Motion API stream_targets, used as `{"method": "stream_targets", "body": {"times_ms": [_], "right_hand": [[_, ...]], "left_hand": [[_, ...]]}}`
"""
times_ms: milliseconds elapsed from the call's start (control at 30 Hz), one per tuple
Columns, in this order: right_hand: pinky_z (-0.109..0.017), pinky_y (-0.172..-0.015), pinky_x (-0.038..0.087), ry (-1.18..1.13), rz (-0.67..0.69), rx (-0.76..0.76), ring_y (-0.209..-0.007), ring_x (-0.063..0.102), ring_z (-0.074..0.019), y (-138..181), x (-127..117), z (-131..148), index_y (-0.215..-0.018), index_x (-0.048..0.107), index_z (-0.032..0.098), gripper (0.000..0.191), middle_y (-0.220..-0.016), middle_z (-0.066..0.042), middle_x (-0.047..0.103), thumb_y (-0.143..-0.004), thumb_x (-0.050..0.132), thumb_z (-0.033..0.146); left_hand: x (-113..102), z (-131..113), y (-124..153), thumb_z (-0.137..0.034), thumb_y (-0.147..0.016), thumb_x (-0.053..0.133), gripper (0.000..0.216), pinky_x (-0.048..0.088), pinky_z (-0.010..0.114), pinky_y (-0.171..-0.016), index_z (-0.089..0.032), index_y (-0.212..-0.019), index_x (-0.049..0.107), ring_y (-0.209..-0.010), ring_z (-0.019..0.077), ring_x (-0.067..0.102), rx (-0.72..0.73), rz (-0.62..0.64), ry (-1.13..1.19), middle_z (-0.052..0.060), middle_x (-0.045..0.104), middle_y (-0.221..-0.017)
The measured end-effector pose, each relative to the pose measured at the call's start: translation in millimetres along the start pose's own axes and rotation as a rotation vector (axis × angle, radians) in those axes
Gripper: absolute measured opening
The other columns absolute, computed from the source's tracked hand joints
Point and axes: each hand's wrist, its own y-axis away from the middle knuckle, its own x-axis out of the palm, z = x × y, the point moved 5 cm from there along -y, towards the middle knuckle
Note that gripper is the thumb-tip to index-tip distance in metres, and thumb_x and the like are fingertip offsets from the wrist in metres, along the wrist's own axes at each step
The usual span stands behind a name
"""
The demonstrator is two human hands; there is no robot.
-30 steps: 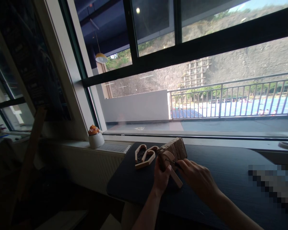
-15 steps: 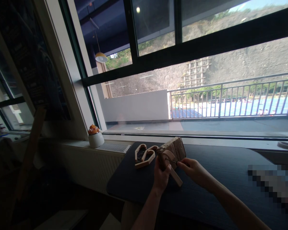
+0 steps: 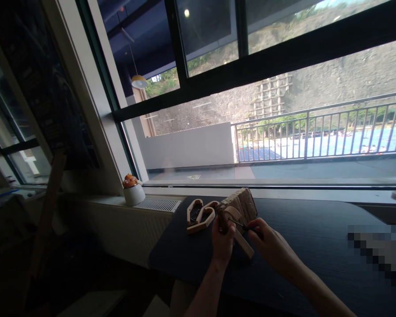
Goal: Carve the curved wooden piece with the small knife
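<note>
My left hand point(image 3: 223, 241) is closed around the near end of a wooden assembly point(image 3: 239, 208) made of stacked flat pieces, which stands on a dark table point(image 3: 303, 246). A rounded wooden arm juts from that assembly toward me. My right hand point(image 3: 271, 246) pinches a thin dark tool point(image 3: 246, 227), whose tip touches the assembly beside my left thumb.
Several loose curved wooden pieces point(image 3: 199, 215) lie on the table just left of the assembly. A small white pot with an orange top point(image 3: 132, 190) sits on the windowsill at the left. A large window runs behind the table. A blurred patch point(image 3: 379, 253) covers the table's right part.
My right hand drew back slightly, then returned to the assembly with the tool. The view shifted a little to the right. My left hand kept its grip.
</note>
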Motion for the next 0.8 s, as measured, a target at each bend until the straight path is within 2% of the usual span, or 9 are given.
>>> {"method": "stream_targets", "body": {"times_ms": [100, 267, 367, 433, 500, 567, 700, 800], "right_hand": [[-0.026, -0.052, 0.034, 0.146, -0.073, -0.107, -0.061, 0.06, -0.0181, 1, -9, 16, -0.094, 0.051, 0.024, 0.018, -0.074, -0.001, 0.066, -0.087, 0.038, 0.035], [-0.025, -0.054, 0.035, 0.302, -0.174, -0.361, -0.069, 0.061, -0.0166, 11, -9, 36, -0.093, 0.055, 0.023, 0.018, -0.084, -0.003, 0.065, -0.086, 0.039, 0.019], [-0.025, -0.055, 0.037, 0.357, -0.163, -0.377, -0.067, 0.061, -0.0156, 16, -3, 32, -0.095, 0.057, 0.023, 0.022, -0.08, -0.002, 0.064, -0.084, 0.039, 0.015], [-0.025, -0.056, 0.038, 0.37, -0.144, -0.373, -0.067, 0.06, -0.0155, 18, -2, 27, -0.092, 0.057, 0.023, 0.021, -0.079, -0.002, 0.063, -0.084, 0.04, 0.014], [-0.025, -0.056, 0.039, 0.372, -0.133, -0.377, -0.067, 0.06, -0.0153, 20, -2, 24, -0.089, 0.057, 0.023, 0.019, -0.078, -0.001, 0.062, -0.084, 0.041, 0.014], [-0.025, -0.057, 0.04, 0.375, -0.139, -0.386, -0.066, 0.059, -0.0151, 23, -3, 23, -0.088, 0.058, 0.023, 0.018, -0.077, -0.001, 0.062, -0.084, 0.042, 0.014], [-0.025, -0.057, 0.042, 0.372, -0.163, -0.423, -0.066, 0.059, -0.015, 31, -2, 23, -0.093, 0.059, 0.023, 0.021, -0.078, -0.002, 0.062, -0.084, 0.042, 0.014], [-0.025, -0.06, 0.044, 0.36, -0.174, -0.474, -0.071, 0.06, -0.0154, 37, 5, 23, -0.096, 0.059, 0.023, 0.025, -0.088, -0.004, 0.063, -0.084, 0.04, 0.011]], "left_hand": [[6, -1, -5, -0.025, -0.071, 0.066, 0.033, 0.048, 0.025, -0.067, -0.016, -0.101, 0.058, -0.076, 0.0166, 0.062, 0.018, -0.02, 0.065, 0.004, 0.066, -0.089], [17, 10, -6, -0.023, -0.07, 0.066, 0.043, 0.049, 0.03, -0.079, -0.015, -0.11, 0.052, -0.092, 0.0202, 0.063, -0.062, -0.065, 0.247, 0.009, 0.066, -0.103], [18, 13, -1, -0.025, -0.069, 0.069, 0.05, 0.049, 0.033, -0.082, -0.014, -0.114, 0.052, -0.095, 0.0217, 0.062, -0.089, -0.015, 0.276, 0.011, 0.065, -0.107], [14, 13, 4, -0.023, -0.066, 0.071, 0.062, 0.048, 0.034, -0.084, -0.016, -0.122, 0.046, -0.095, 0.022, 0.062, -0.098, 0.024, 0.267, 0.01, 0.065, -0.108], [4, 10, 8, -0.019, -0.063, 0.074, 0.075, 0.047, 0.035, -0.087, -0.019, -0.13, 0.039, -0.097, 0.0219, 0.062, -0.109, 0.073, 0.24, 0.009, 0.064, -0.111], [-6, 4, 12, -0.015, -0.063, 0.073, 0.078, 0.045, 0.036, -0.091, -0.022, -0.132, 0.038, -0.103, 0.0223, 0.06, -0.135, 0.167, 0.223, 0.008, 0.063, -0.115], [-29, -13, 15, -0.012, -0.061, 0.07, 0.06, 0.044, 0.037, -0.094, -0.023, -0.119, 0.057, -0.111, 0.026, 0.056, -0.271, 0.422, 0.311, 0.008, 0.064, -0.115], [-46, -22, 9, -0.032, -0.069, 0.066, 0.043, 0.048, 0.044, -0.088, -0.02, -0.111, 0.064, -0.11, 0.0312, 0.057, -0.417, 0.485, 0.382, 0.011, 0.065, -0.115]]}}
